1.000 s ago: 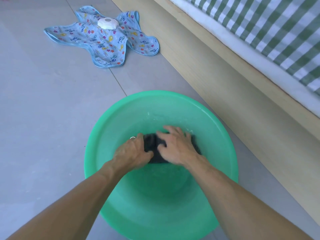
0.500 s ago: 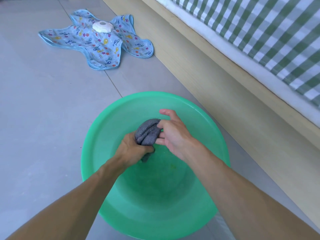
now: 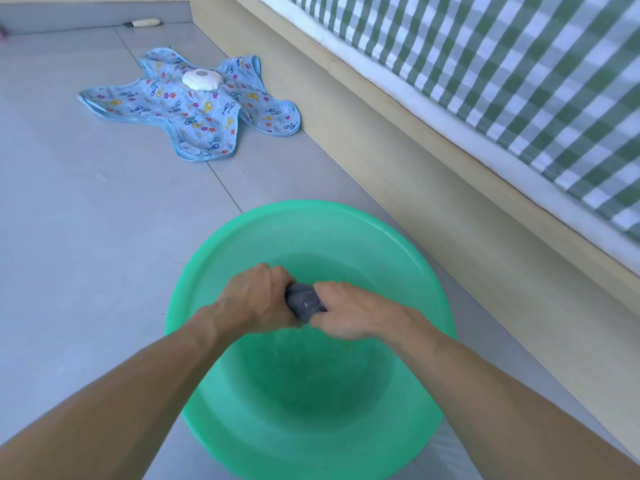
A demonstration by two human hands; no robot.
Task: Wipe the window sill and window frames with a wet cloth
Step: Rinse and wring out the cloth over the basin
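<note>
Head view: left hand [image 3: 256, 299] and right hand [image 3: 349, 315] side by side above green basin [image 3: 214, 258], fingers of both curled tight round grey cloth [image 3: 304, 302]. Cloth bunched into short wet roll, only middle showing between two fists, ends hidden inside grips. Water in basin below fingers. Beyond fingers, on grey tile floor [image 3: 86, 209]: blue patterned fabric [image 3: 197, 109] with white round object [image 3: 201, 79] on top. Right of fingers: wooden bed frame [image 3: 450, 202], green checked sheet [image 3: 519, 64].
</note>
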